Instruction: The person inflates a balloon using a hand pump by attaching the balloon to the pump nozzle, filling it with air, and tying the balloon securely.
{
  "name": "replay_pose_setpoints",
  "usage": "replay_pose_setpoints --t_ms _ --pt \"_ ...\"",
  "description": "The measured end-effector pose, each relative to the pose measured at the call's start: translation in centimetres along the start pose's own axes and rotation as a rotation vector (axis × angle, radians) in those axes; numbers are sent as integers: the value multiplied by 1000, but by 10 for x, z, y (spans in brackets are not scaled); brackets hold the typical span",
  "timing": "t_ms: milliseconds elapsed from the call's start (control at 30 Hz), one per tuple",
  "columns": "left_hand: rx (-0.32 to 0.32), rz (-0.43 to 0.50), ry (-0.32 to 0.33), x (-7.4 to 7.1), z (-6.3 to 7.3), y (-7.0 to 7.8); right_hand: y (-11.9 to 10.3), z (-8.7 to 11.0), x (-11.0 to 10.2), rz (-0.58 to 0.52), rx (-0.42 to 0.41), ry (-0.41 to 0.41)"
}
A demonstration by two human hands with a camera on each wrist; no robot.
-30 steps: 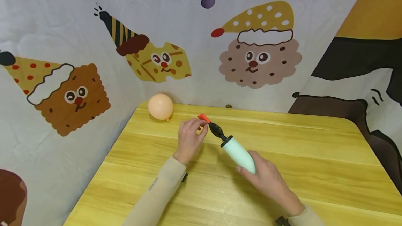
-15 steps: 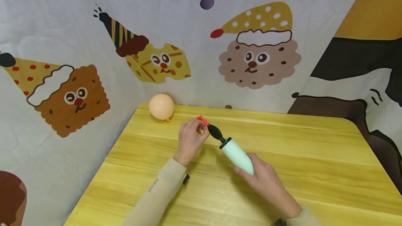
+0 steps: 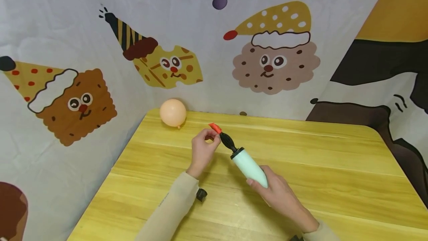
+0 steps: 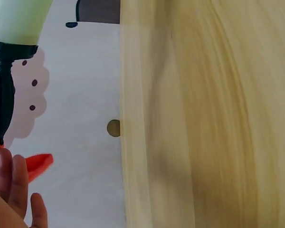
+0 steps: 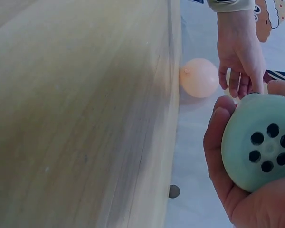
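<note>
A mint-green hand balloon pump [image 3: 250, 167] with a black nozzle is gripped round its body by my right hand [image 3: 284, 198]. The right wrist view shows the pump's holed end [image 5: 270, 147] within that hand's curled fingers. At the nozzle tip sits a limp red balloon [image 3: 215, 128], its loose end pointing up and left. My left hand [image 3: 202, 151] pinches the balloon's mouth between thumb and forefinger beside the nozzle. In the left wrist view, part of the red balloon [image 4: 39, 165] sticks out past the fingers, which hide its mouth.
An inflated peach balloon [image 3: 173, 112] rests at the table's back left corner. The wooden table [image 3: 334, 166] meets a cloth backdrop [image 3: 207, 99] printed with cartoon biscuits and cheese. Black camera mounts are strapped beneath both wrists.
The pump and my right hand have shifted slightly left and down. My left fingers have slid a little lower along the red balloon, leaving more of it exposed.
</note>
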State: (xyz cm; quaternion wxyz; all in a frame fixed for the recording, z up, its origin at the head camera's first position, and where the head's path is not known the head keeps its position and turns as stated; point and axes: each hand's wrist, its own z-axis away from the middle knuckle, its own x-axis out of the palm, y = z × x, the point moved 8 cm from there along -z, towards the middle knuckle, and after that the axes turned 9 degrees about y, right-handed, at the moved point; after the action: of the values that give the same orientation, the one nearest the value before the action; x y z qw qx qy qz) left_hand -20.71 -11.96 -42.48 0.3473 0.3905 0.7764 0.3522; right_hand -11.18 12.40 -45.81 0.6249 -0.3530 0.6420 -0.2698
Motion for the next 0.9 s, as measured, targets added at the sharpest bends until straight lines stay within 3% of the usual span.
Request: replay_pose_setpoints --t_ms 233,333,400,467,567,667,767,900 --pt "202 -44 45 -5 2 12 -1 1 2 -41 12 -26" --pt "178 -5 23 -4 1 10 -3 0 0 13 -27 18" --pt "75 64 -9 -2 0 3 -4 0 -2 75 -75 65" --pt "-79 181 -44 1 -1 -5 -5 -1 -5 156 -124 119" --pt "-336 424 -83 8 1 -16 -5 -1 -11 255 -195 191" --pt "-522 644 -131 17 4 -16 -9 -1 -17 311 -281 257" --pt "-634 760 -170 25 7 -11 -14 -2 -22 336 -364 326" --pt "-690 811 -154 28 8 -6 -15 -3 -26 361 -386 364"
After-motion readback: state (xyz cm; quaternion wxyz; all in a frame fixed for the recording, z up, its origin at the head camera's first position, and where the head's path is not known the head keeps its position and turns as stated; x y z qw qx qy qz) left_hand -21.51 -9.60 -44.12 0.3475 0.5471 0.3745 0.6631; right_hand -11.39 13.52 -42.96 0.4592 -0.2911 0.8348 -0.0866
